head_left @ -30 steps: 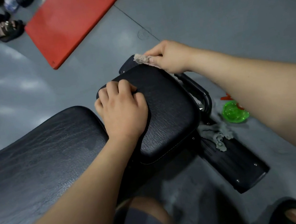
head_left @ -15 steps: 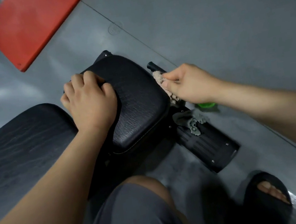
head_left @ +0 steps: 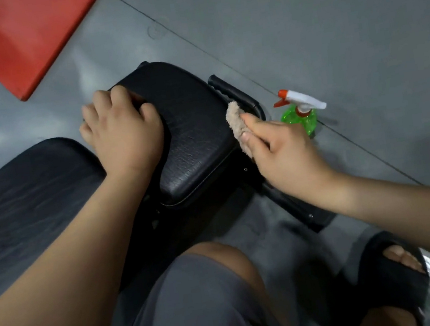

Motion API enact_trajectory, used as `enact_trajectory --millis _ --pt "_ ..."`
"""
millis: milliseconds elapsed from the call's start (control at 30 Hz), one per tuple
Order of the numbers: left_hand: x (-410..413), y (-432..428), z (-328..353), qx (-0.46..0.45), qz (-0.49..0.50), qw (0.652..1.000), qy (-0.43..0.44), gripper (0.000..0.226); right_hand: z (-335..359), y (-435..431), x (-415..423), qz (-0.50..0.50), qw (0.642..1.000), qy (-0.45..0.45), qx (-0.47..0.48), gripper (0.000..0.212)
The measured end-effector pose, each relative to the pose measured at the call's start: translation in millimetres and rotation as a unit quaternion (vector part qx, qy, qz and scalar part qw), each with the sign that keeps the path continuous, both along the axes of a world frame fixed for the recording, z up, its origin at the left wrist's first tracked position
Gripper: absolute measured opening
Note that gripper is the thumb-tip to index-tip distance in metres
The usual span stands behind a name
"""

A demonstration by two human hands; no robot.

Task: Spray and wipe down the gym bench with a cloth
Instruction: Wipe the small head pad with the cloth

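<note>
Seen from above: a gym bench of two black pads, a small rounded seat pad [head_left: 192, 130] in grained, leather-like vinyl and a long back pad [head_left: 25, 191] of the same wrinkled material, set end to end over a smooth grey floor [head_left: 326, 20]. The left hand [head_left: 123, 134] lies palm-down on the seat pad, fingers curled over its far left edge and gripping it. The right hand [head_left: 285, 152], its arm reaching in from the right, pinches one fluffy beige cloth [head_left: 235, 120] between thumb and fingertips — the cloth touches the seat pad's right edge, beside a black ribbed handle bar [head_left: 234, 95]. One translucent green spray bottle [head_left: 300, 116] with a white-and-orange trigger stands on the floor just beyond. One flat red mat [head_left: 30, 37] lies at far left — one black open-toed sandal [head_left: 392, 273] at near right.
</note>
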State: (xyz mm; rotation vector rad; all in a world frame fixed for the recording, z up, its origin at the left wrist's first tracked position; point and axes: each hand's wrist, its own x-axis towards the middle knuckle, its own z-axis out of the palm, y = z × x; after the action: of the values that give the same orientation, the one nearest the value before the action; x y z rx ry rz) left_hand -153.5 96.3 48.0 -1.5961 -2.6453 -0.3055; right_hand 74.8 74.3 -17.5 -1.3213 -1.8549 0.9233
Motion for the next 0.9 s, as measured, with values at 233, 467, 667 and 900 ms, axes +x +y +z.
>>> enact_trajectory --millis 233,467,667,900 --pt "-9 0 0 -0.027 -0.026 0.999 -0.001 0.026 19 60 -46 0.05 0.997 -0.001 -0.058 0.034" --pt "-39 -13 28 -0.017 -0.107 0.987 -0.121 0.027 22 127 -97 0.109 0.984 -0.133 -0.053 0.029" --pt "-84 -25 53 0.007 -0.064 0.993 -0.104 0.04 33 157 -139 0.159 0.973 -0.159 -0.056 0.034" --pt "-110 -51 42 -0.066 -0.014 0.997 -0.027 0.048 54 142 -192 0.296 0.936 -0.193 -0.001 0.034"
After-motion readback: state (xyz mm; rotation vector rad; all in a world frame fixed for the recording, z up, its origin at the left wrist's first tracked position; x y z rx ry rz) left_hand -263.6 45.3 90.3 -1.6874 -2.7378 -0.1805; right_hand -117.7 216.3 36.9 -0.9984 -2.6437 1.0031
